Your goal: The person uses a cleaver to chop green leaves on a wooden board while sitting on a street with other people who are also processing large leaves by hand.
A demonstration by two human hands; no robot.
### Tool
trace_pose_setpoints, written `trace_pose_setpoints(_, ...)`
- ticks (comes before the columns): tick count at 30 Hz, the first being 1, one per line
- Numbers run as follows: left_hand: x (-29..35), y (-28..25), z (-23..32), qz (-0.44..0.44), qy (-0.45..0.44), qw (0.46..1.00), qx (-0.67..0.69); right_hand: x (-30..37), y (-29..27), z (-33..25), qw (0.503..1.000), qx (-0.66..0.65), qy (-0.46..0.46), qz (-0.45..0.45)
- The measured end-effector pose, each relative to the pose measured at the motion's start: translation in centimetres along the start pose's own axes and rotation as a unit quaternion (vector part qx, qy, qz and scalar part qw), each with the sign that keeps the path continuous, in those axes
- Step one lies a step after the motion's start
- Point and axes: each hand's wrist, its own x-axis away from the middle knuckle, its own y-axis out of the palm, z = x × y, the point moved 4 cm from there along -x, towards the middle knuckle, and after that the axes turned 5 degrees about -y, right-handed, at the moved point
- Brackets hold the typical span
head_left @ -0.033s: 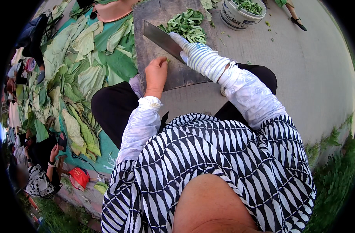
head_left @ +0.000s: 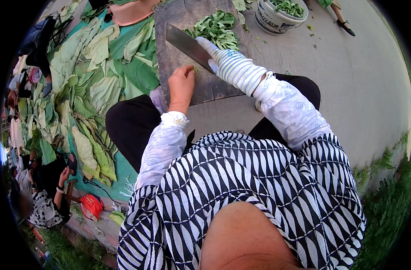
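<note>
My right hand (head_left: 234, 67), in a white and blue striped knit glove, grips a broad-bladed cleaver (head_left: 187, 46). Its blade tilts over the dark wooden board (head_left: 171, 56), pointing up and to the left. Bare and closed, my left hand (head_left: 181, 87) rests at the near left part of the board, its fingers drawn together. A tiny speck of green shows at the fingertips, too small to name. Beyond the blade lies a heap of cut green leaves (head_left: 216, 29).
A white bucket (head_left: 275, 23) holding cut greens stands right of the board. Large leaves (head_left: 93, 85) cover a green sheet on the left. A pink basin (head_left: 132, 12) sits at the far left. Another person (head_left: 48, 202) is at lower left, near a red bag (head_left: 92, 206).
My left hand has shifted very slightly up and to the right. The right hand and the cleaver look unmoved.
</note>
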Motion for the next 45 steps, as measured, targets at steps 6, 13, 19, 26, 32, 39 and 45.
trace_pose_setpoints(6,0.6,-0.7,0.1,-0.019,0.104,0.972,-0.211,-0.1,-0.2,-0.1,1.0,0.006,0.008,-0.004)
trace_pose_setpoints(13,0.3,-0.7,-0.5,-0.043,-0.018,0.995,-0.094,-0.3,0.6,0.3,1.0,0.024,-0.01,-0.002)
trace_pose_setpoints(19,0.3,-1.0,0.2,-0.06,0.066,0.99,-0.113,-0.1,0.3,-0.1,0.999,0.028,0.001,-0.022)
trace_pose_setpoints(26,0.7,0.5,1.1,-0.041,0.031,0.982,-0.184,0.2,0.0,-0.1,0.999,0.04,-0.005,-0.001)
trace_pose_setpoints(32,0.9,-0.1,0.5,-0.031,0.027,0.985,-0.166,-0.2,0.5,0.2,0.999,0.034,0.0,-0.006)
trace_pose_setpoints(39,0.7,0.2,0.2,-0.017,0.011,0.987,-0.162,0.7,0.2,0.0,0.999,0.05,-0.014,-0.008)
trace_pose_setpoints(45,0.7,0.6,0.6,0.001,0.01,0.985,-0.172,2.0,-0.3,-0.6,0.999,0.046,-0.021,-0.004)
